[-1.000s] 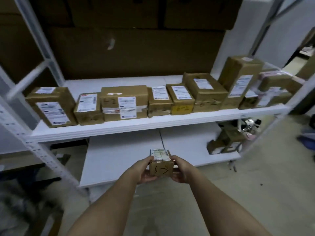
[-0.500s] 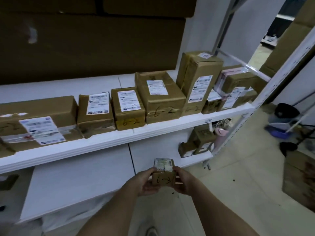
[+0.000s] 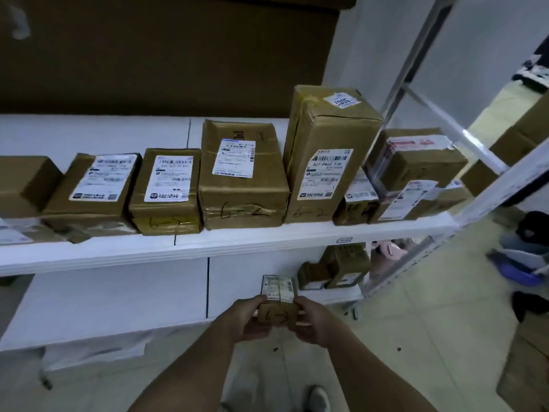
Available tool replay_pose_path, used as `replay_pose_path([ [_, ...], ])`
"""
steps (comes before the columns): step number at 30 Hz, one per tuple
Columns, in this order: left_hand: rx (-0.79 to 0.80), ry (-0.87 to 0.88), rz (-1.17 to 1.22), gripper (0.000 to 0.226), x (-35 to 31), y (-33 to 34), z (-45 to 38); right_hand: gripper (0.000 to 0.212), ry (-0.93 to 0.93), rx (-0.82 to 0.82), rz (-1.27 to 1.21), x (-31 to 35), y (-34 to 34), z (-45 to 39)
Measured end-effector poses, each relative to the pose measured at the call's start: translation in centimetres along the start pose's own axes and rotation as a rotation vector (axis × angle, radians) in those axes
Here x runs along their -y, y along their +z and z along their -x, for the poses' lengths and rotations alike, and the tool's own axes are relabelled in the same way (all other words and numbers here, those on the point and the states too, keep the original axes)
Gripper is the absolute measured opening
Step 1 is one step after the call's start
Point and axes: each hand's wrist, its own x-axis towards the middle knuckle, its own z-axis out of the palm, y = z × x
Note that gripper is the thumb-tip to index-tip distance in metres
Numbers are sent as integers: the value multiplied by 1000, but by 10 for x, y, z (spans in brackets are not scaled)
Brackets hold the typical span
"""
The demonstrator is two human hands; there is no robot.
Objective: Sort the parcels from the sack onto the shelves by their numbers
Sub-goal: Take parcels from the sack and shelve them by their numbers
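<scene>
Small parcel (image 3: 277, 310) marked "6-3", held in front of the lower shelf (image 3: 118, 298), near its front edge and not yet on it. Gripped from both sides: left hand (image 3: 248, 318) curled round the left face, right hand (image 3: 316, 322) round the right, fingers (image 3: 301, 318) wrapped on the cardboard, handwritten number facing up toward the camera. White label on the top face, print too blurred to read.

Compared with a second ago: same two-handed hold, parcel no closer to either shelf, but view swung rightward and nearer along the rack, so the right end now fills the picture. Probably a scan along the rows for the matching number.

Upper shelf (image 3: 267, 242) lined with parcels; three legibly marked "6-2": a flat one (image 3: 166, 191), a wider one (image 3: 242, 176), a tall upright one (image 3: 326, 156). No match for "6-3" there, then. Lower shelf mostly bare, with a few small boxes (image 3: 335, 269) at its right end, markings unreadable. Likely destination the lower shelf, though no "6-3" tag legible to confirm it.
</scene>
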Motion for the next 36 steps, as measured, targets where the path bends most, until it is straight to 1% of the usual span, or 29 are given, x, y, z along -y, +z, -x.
replay_pose_path([
  [4,-69,10,97,25,9,42,-29,27,-14,68,101,9,-39,-45],
  [10,-135,27,145,29,30,81,-95,31,16,89,161,5,-71,-123],
  [13,-155,67,110,33,41,85,-155,30,-3,96,165,-1,-73,-179],
  [15,-170,92,107,30,47,87,-195,27,-26,75,183,-4,-73,-214],
  [19,-216,166,114,26,72,90,-285,26,-107,55,166,-26,-71,-299],
  [26,-297,312,90,31,106,85,-415,25,-247,30,79,-66,-68,-408],
  [31,-314,401,108,37,121,90,-465,19,-356,7,-8,-79,-67,-448],
  [34,-343,445,111,36,124,93,-483,14,-351,-6,-59,-84,-65,-465],
  [36,-366,453,81,38,122,97,-491,14,-360,-14,-104,-87,-63,-475],
])
